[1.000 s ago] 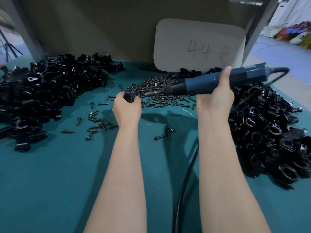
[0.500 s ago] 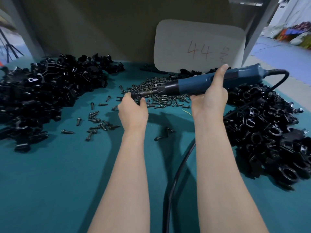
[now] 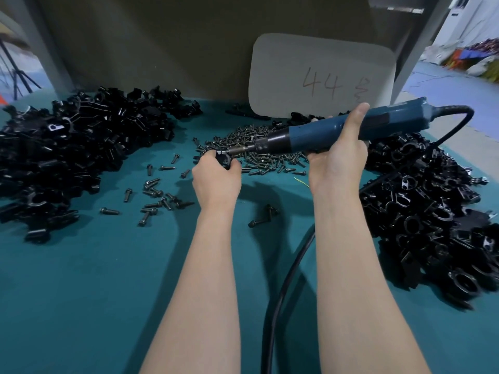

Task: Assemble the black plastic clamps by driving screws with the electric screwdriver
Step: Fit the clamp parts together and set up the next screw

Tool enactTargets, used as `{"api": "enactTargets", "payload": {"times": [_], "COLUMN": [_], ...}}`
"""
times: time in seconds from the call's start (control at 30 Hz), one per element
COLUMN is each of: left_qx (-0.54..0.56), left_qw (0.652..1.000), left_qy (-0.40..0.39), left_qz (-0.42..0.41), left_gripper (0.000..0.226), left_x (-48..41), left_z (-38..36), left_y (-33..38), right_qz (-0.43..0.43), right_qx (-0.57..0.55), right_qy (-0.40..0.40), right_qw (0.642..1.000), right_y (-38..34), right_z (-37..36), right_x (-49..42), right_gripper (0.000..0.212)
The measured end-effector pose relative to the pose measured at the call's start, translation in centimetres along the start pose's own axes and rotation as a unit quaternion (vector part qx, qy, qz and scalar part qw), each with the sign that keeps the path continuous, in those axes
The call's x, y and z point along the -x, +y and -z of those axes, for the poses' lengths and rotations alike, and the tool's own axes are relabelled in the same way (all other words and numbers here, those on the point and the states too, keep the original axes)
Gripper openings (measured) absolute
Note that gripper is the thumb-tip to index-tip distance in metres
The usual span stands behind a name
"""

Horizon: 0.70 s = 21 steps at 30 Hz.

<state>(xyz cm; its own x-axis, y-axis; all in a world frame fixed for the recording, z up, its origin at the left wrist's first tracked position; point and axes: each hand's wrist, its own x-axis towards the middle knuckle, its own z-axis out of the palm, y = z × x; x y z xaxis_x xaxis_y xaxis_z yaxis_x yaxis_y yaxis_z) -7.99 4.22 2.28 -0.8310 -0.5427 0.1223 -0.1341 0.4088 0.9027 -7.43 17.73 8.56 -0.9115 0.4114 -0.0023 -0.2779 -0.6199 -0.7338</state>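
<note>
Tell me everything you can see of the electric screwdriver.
The electric screwdriver is a slim, blue, plastic-looking cylinder with a black knurled collar and a thin metal bit at the front. It is held nearly level above the table, rear slightly higher, bit pointing left. The right hand grips its middle. The bit tip meets the black clamp held in the left hand. A black cord leaves its rear and curves down.

white board (image 3: 321, 76) | handwritten "44" | mark beside it perhaps illegible
</note>
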Motion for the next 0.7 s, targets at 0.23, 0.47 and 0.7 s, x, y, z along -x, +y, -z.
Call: {"api": "enactTargets", "payload": {"times": [0.23,0.47,0.7], "left_qx": [0.023,0.021,0.007], "left_qw": [0.996,0.996,0.990], "left_qy": [-0.061,-0.028,-0.094], "left_qz": [0.060,0.087,0.108], "left_gripper": [0.021,0.027,0.029], "left_x": [0.1,-0.2,-0.3], "left_z": [0.0,0.2,0.4], "left_y": [0.0,-0.3,-0.1], "right_qz": [0.098,0.127,0.094], "right_qx": [-0.021,0.009,-0.019], "right_qy": [-0.110,-0.116,-0.160], "right_qw": [0.989,0.985,0.982], "right_y": [0.1,1.3,0.4], "right_z": [-0.7,-1.0,-0.9], "right_x": [0.8,1.5,1.3], "right_gripper": [0.055,0.050,0.049]}}
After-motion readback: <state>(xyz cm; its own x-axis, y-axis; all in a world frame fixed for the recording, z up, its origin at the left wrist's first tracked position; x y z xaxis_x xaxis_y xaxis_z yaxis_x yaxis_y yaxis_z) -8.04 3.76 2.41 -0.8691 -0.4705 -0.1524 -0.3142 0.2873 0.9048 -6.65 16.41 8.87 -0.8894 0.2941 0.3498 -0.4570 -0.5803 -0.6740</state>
